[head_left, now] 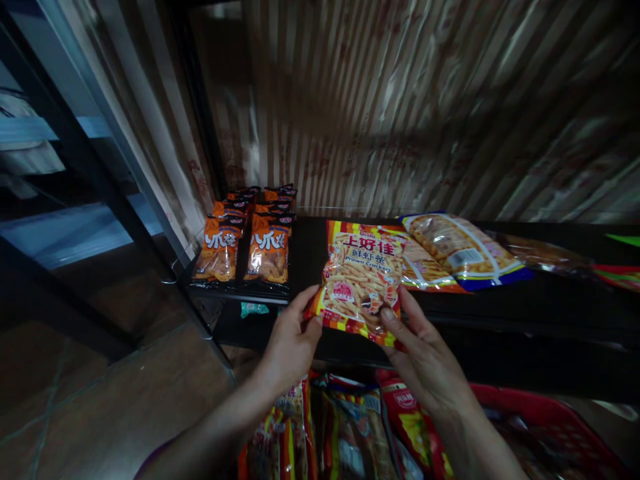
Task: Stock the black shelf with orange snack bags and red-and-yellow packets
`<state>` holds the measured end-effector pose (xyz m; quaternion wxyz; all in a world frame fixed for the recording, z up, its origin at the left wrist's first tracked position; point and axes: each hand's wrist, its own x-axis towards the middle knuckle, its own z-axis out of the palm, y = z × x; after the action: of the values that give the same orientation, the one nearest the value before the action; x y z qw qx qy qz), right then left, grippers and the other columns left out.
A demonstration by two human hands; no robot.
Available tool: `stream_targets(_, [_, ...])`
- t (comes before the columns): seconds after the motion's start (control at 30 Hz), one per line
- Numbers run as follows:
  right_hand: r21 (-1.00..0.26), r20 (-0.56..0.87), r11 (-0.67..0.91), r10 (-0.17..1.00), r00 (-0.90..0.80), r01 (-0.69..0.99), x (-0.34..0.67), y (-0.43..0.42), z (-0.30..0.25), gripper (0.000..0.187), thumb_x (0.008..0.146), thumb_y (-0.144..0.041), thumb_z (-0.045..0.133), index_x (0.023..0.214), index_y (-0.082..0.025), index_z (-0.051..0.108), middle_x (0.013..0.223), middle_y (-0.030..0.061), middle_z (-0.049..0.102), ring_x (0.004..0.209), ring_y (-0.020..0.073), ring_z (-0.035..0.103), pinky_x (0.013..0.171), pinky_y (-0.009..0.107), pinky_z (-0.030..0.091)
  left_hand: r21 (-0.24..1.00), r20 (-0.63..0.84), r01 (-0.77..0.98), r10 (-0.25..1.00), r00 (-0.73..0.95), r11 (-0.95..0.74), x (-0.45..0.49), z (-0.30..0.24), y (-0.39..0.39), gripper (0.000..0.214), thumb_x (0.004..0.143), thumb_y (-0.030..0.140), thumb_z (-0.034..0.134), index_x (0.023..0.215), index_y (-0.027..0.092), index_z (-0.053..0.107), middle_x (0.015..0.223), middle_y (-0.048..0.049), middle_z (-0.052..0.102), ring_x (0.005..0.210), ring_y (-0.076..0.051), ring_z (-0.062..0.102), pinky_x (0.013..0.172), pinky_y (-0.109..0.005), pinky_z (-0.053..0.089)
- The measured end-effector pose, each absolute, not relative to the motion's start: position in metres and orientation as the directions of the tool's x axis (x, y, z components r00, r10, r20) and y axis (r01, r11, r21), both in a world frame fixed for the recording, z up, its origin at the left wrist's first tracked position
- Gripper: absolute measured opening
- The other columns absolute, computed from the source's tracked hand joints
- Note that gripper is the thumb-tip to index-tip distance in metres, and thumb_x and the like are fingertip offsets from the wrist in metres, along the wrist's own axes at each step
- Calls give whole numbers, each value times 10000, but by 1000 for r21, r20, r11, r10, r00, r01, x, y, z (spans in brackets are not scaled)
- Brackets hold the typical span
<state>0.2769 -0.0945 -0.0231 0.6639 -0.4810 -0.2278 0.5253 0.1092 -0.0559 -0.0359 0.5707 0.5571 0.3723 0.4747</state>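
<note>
Between my two hands is a bag of prawn crackers [361,277], red and yellow, its printed front facing me and its top leaning toward the shelf. My left hand [295,337] pinches the lower left corner between thumb and fingers. On the lower right side, my right hand [420,350] grips the bag with the thumb on its front; the fingers behind are partly hidden. Just behind and to the right, an orange-edged snack bag [425,263] lies on the black shelf [310,250], partly under a blue-edged snack bag [457,250].
Orange snack packets [269,247] stand in two rows at the shelf's left end. Below my arms, a red basket [565,417] and several upright snack bags [350,433] sit. A black post [100,180] rises at left; a corrugated wall [400,107] backs the shelf.
</note>
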Motion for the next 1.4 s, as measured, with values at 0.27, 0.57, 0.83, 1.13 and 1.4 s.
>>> stream_targets(0.27, [-894, -180, -9, 923, 340, -448, 272, -87, -23, 902, 617, -386, 837, 1399, -402, 388, 1262, 20, 639, 1064, 230, 650, 788, 309, 581, 967, 218, 85, 954, 206, -239, 113, -54, -58, 537, 829, 168, 498, 1362, 184, 446, 1374, -103, 513, 1268, -222, 486, 1058, -380, 422])
stream_targets(0.57, [-956, 16, 124, 927, 374, -266, 284, -36, 8, 733, 667, -358, 778, 1331, -384, 466, 1195, -5, 656, 960, 197, 667, 715, 308, 586, 926, 341, 121, 929, 143, -358, 140, -30, -26, 610, 793, 153, 506, 1391, 147, 388, 1439, -143, 416, 1330, -247, 399, 1075, -396, 405])
stream_targets(0.83, [-973, 40, 114, 939, 341, -201, 281, 0, 7, 589, 707, -318, 697, 1264, -328, 505, 1255, 7, 613, 1023, 201, 638, 737, 321, 583, 925, 327, 197, 945, 25, -326, 152, -31, 3, 643, 739, 105, 533, 1368, 167, 416, 1454, -137, 397, 1381, -251, 327, 1130, -410, 322])
stream_targets(1.13, [-982, -12, 46, 952, 306, -182, 289, 32, 11, 486, 763, -170, 600, 1213, -343, 537, 1100, -17, 671, 881, 162, 661, 726, 319, 586, 865, 316, 399, 948, 37, -304, 166, -26, 17, 633, 760, 132, 519, 1373, 32, 397, 1523, -209, 274, 1453, -278, 142, 1187, -403, 171])
stream_targets(1.4, [-980, -61, -2, 954, 292, -198, 298, 95, 10, 449, 765, -90, 544, 1142, -335, 537, 957, -22, 660, 776, 147, 643, 693, 345, 588, 839, 322, 457, 947, 22, -296, 191, -14, 51, 611, 739, 138, 527, 1340, 57, 454, 1519, -190, 297, 1453, -290, 136, 1191, -418, 149])
